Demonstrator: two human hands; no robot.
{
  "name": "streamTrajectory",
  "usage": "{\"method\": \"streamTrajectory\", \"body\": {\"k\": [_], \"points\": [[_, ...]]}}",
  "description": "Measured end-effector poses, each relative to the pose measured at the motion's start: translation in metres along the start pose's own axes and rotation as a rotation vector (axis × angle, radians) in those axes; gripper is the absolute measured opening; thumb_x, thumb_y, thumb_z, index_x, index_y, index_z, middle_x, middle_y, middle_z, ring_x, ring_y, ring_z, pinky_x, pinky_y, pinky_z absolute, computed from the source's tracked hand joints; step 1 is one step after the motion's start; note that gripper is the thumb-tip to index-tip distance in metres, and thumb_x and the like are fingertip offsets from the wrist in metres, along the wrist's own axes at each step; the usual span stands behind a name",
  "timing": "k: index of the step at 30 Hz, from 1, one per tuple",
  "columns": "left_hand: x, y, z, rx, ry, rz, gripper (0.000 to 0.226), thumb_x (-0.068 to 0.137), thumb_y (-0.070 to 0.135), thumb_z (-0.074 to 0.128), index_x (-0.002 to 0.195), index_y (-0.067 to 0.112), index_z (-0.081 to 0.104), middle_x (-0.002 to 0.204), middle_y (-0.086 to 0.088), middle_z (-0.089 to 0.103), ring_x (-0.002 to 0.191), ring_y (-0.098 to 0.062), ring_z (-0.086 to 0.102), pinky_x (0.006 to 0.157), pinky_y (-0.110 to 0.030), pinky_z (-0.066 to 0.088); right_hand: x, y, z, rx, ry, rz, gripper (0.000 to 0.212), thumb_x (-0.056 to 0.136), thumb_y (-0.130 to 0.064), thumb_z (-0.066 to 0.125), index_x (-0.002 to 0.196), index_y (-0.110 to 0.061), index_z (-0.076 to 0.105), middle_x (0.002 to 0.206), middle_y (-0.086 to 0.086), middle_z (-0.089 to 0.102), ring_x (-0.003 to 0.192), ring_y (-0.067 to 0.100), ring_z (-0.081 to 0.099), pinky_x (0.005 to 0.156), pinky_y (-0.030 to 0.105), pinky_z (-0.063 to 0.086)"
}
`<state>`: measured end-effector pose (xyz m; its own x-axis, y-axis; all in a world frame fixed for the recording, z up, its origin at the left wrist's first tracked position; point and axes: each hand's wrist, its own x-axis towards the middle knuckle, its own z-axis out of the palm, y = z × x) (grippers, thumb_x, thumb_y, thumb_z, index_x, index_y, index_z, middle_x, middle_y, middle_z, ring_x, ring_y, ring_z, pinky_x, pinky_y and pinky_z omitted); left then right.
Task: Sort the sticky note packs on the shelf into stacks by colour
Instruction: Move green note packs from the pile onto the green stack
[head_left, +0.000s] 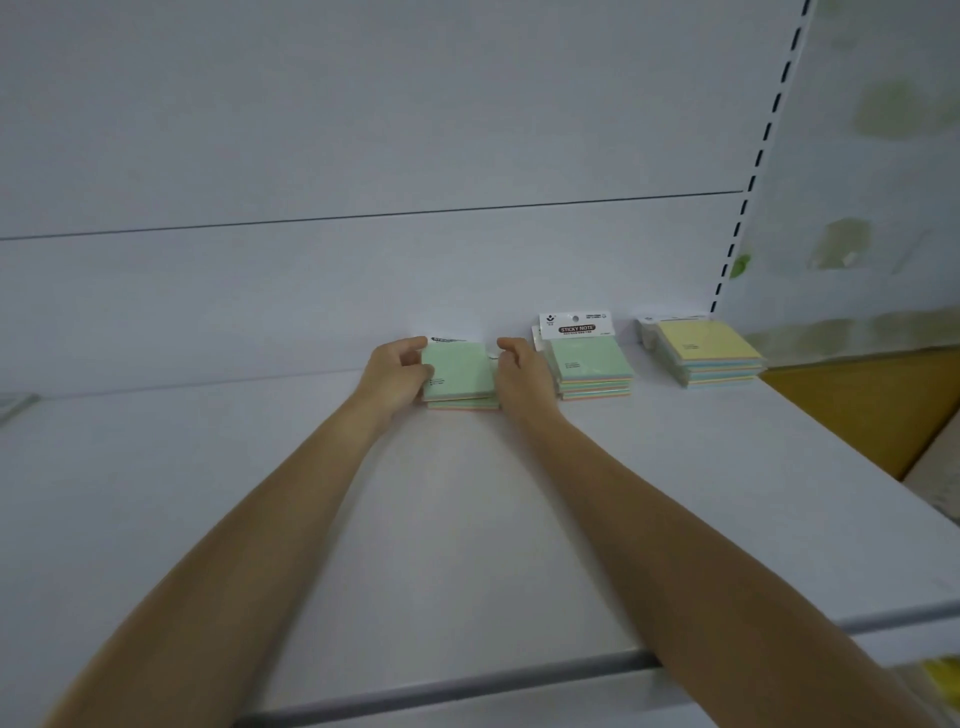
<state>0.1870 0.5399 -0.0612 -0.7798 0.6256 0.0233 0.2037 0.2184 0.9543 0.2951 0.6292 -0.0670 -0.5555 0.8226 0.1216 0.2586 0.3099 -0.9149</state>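
Observation:
A green-topped sticky note pack (457, 371) lies at the back of the white shelf (467, 519), on top of another pack whose pink edge shows below. My left hand (397, 371) grips its left side and my right hand (519, 371) holds its right side. Just right of my right hand stands a stack of green-topped packs (592, 366) with a white "STICKY NOTE" header card. Further right sits a stack topped by a yellow pack (706, 348).
The shelf's white back panel (363, 260) rises directly behind the packs. A slotted upright (753, 171) runs along the right side. The shelf's front edge (467, 686) crosses under my forearms. A brown surface (872, 405) lies beyond the shelf's right end.

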Motion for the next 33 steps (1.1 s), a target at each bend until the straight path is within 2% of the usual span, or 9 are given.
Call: {"method": "streamTrajectory", "body": {"k": [5, 9, 11, 15, 20, 23, 25, 28, 33], "points": [[-0.002, 0.001, 0.006, 0.109, -0.036, 0.04, 0.048, 0.086, -0.006, 0.048, 0.133, 0.003, 0.045, 0.131, -0.018, 0.054, 0.114, -0.029, 0.055, 0.088, -0.027, 0.04, 0.002, 0.0, -0.004, 0.067, 0.065, 0.04, 0.037, 0.096, -0.011, 0.029, 0.127, -0.007, 0.049, 0.13, 0.012, 0.054, 0.121, 0.024, 0.047, 0.089, 0.024, 0.035], [0.001, 0.0, 0.011, 0.2, -0.021, 0.016, 0.047, 0.087, -0.001, 0.048, 0.133, 0.005, 0.045, 0.13, -0.019, 0.054, 0.112, -0.028, 0.056, 0.089, -0.028, 0.04, -0.001, 0.0, -0.002, -0.03, 0.077, 0.022, 0.037, 0.094, -0.013, 0.034, 0.129, -0.005, 0.044, 0.132, 0.015, 0.049, 0.118, 0.027, 0.048, 0.09, 0.028, 0.037], [0.002, -0.001, 0.012, 0.192, -0.01, 0.0, 0.045, 0.085, 0.0, 0.05, 0.13, 0.006, 0.047, 0.127, -0.019, 0.056, 0.101, -0.027, 0.057, 0.088, -0.03, 0.043, -0.005, 0.001, -0.001, -0.147, 0.046, -0.02, 0.04, 0.092, -0.015, 0.041, 0.131, -0.005, 0.04, 0.133, 0.016, 0.044, 0.118, 0.029, 0.047, 0.089, 0.03, 0.037], [0.002, 0.0, 0.014, 0.103, 0.025, -0.014, 0.045, 0.081, -0.003, 0.053, 0.125, 0.006, 0.049, 0.124, -0.02, 0.058, 0.096, -0.026, 0.057, 0.09, -0.038, 0.048, -0.009, 0.0, 0.002, -0.258, -0.049, -0.135, 0.051, 0.085, -0.01, 0.051, 0.134, -0.007, 0.037, 0.137, 0.014, 0.039, 0.121, 0.027, 0.045, 0.083, 0.023, 0.026], [-0.001, 0.015, 0.019, -0.028, 0.091, 0.047, 0.045, 0.078, -0.01, 0.053, 0.121, 0.004, 0.052, 0.121, -0.019, 0.059, 0.095, -0.026, 0.058, 0.08, -0.034, 0.05, -0.012, -0.013, -0.006, -0.179, -0.007, -0.184, 0.049, 0.084, 0.0, 0.048, 0.132, -0.007, 0.04, 0.14, 0.012, 0.036, 0.121, 0.026, 0.045, 0.084, 0.02, 0.026], [0.0, 0.035, 0.027, -0.087, 0.102, 0.111, 0.039, 0.079, -0.004, 0.056, 0.116, 0.007, 0.055, 0.119, -0.017, 0.061, 0.099, -0.028, 0.062, 0.082, -0.035, 0.053, -0.001, -0.025, -0.028, -0.148, 0.051, -0.187, 0.046, 0.083, -0.001, 0.049, 0.128, -0.008, 0.045, 0.135, 0.014, 0.042, 0.119, 0.027, 0.047, 0.089, 0.021, 0.029], [0.0, 0.05, 0.039, -0.15, 0.076, 0.139, 0.036, 0.08, -0.002, 0.055, 0.115, 0.008, 0.055, 0.117, -0.014, 0.062, 0.097, -0.025, 0.062, 0.076, -0.032, 0.053, 0.011, -0.026, -0.051, -0.11, 0.075, -0.177, 0.044, 0.081, -0.001, 0.05, 0.125, -0.007, 0.049, 0.132, 0.016, 0.048, 0.118, 0.029, 0.051, 0.095, 0.026, 0.036], [-0.005, 0.067, 0.067, -0.291, -0.027, 0.132, 0.037, 0.084, -0.005, 0.05, 0.12, 0.003, 0.051, 0.108, -0.011, 0.06, 0.086, -0.019, 0.059, 0.065, -0.019, 0.051, 0.023, -0.017, -0.088, -0.099, 0.076, -0.139, 0.042, 0.083, 0.0, 0.049, 0.124, -0.007, 0.052, 0.133, 0.013, 0.051, 0.12, 0.026, 0.051, 0.098, 0.034, 0.043], [-0.003, 0.072, 0.102, -0.316, -0.164, 0.076, 0.039, 0.086, -0.007, 0.048, 0.124, 0.0, 0.045, 0.105, -0.01, 0.055, 0.081, -0.018, 0.055, 0.066, -0.021, 0.047, 0.031, 0.004, -0.118, -0.104, 0.053, -0.08, 0.042, 0.087, 0.0, 0.042, 0.128, -0.009, 0.049, 0.138, 0.01, 0.046, 0.119, 0.024, 0.048, 0.09, 0.028, 0.039]]}}
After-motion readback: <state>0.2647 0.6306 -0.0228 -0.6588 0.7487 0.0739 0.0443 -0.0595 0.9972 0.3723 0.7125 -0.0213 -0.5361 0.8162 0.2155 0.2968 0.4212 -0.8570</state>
